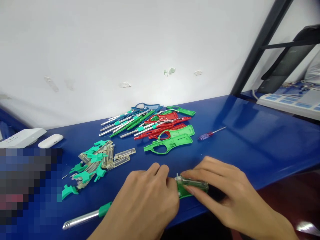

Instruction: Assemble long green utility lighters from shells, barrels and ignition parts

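Near the front table edge lies a long-nosed gas lighter, its green handle shell (185, 194) partly showing between my hands. My left hand (150, 200) is closed around the lighter's middle and hides most of it. The silver lighter tube (82, 219) with a green collar sticks out to the left beneath my left wrist. A clear fuel tank (196, 183) lies over the open green shell. My right hand (222, 186) pinches this tank, thumb on the near side and fingers on the far side.
Green trigger pieces (96, 157) and clear fuel tanks (122, 162) are heaped at left. Behind lie red, blue and green lighter halves (172, 143) with metal tubes. A purple-handled screwdriver (206, 135) lies to their right. A white case (50, 141) sits at far left, near the wall.
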Action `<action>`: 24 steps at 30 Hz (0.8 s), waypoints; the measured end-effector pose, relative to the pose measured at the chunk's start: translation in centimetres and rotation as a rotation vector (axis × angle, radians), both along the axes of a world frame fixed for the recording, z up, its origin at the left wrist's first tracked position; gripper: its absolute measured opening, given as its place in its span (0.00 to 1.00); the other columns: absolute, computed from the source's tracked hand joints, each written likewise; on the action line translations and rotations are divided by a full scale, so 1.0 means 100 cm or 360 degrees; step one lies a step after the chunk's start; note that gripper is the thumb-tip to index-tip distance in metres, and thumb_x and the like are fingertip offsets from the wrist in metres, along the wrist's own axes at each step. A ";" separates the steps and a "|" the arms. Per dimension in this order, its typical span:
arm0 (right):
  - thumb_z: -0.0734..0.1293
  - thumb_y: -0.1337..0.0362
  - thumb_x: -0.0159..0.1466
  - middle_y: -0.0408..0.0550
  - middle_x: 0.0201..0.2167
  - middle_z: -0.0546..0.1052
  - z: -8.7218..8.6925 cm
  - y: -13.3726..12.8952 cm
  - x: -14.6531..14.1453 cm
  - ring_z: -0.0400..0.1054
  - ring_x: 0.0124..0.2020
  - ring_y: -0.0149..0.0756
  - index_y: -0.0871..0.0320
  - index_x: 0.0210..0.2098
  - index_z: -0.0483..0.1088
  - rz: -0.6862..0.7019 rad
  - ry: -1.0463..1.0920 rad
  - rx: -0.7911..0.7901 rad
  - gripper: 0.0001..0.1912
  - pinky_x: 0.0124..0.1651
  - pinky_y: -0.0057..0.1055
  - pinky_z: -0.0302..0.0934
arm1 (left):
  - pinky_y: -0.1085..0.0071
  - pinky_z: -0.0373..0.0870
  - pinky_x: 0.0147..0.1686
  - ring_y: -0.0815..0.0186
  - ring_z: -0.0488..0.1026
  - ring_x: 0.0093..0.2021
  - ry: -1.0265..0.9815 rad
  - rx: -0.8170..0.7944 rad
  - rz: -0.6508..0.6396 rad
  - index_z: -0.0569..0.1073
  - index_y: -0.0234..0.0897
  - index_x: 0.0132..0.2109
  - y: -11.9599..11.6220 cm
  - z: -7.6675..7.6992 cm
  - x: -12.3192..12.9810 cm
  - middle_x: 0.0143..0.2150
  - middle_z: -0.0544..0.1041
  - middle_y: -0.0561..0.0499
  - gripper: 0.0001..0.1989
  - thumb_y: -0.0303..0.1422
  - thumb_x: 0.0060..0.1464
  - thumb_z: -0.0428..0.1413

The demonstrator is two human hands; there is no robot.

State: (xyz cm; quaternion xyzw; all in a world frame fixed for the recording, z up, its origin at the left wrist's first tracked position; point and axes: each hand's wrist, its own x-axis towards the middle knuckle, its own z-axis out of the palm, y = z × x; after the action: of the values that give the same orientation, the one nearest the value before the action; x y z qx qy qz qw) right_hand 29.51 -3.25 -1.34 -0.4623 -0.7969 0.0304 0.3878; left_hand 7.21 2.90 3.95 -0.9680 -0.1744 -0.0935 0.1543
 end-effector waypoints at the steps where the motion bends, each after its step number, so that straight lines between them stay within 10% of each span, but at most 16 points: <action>1: 0.71 0.66 0.76 0.38 0.40 0.84 0.000 0.000 0.000 0.74 0.38 0.31 0.51 0.54 0.76 -0.0004 -0.0003 -0.0007 0.09 0.41 0.32 0.68 | 0.64 0.52 0.19 0.58 0.72 0.23 0.0016 -0.0014 -0.0005 0.75 0.41 0.32 0.002 0.001 0.000 0.29 0.76 0.52 0.14 0.17 0.38 0.57; 13: 0.70 0.65 0.76 0.37 0.41 0.84 -0.002 -0.001 0.001 0.75 0.39 0.32 0.49 0.54 0.75 -0.0018 -0.0027 -0.0022 0.08 0.42 0.33 0.69 | 0.61 0.77 0.33 0.56 0.79 0.35 -0.0403 -0.0375 0.0234 0.75 0.41 0.42 0.007 -0.022 -0.015 0.38 0.79 0.51 0.11 0.22 0.70 0.51; 24: 0.71 0.67 0.75 0.42 0.43 0.84 -0.003 0.001 0.002 0.77 0.40 0.34 0.51 0.57 0.76 0.0061 -0.0047 0.0025 0.12 0.42 0.33 0.70 | 0.70 0.76 0.38 0.65 0.81 0.38 -0.0893 -0.0756 0.0225 0.76 0.42 0.44 -0.001 -0.035 -0.019 0.39 0.82 0.55 0.11 0.22 0.71 0.52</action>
State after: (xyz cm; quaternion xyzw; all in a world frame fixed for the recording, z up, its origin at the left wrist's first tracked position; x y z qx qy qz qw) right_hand 29.75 -3.16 -1.69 -0.4442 -0.8115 0.0245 0.3789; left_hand 5.33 2.80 0.45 -0.8991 -0.2931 -0.3013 -0.1223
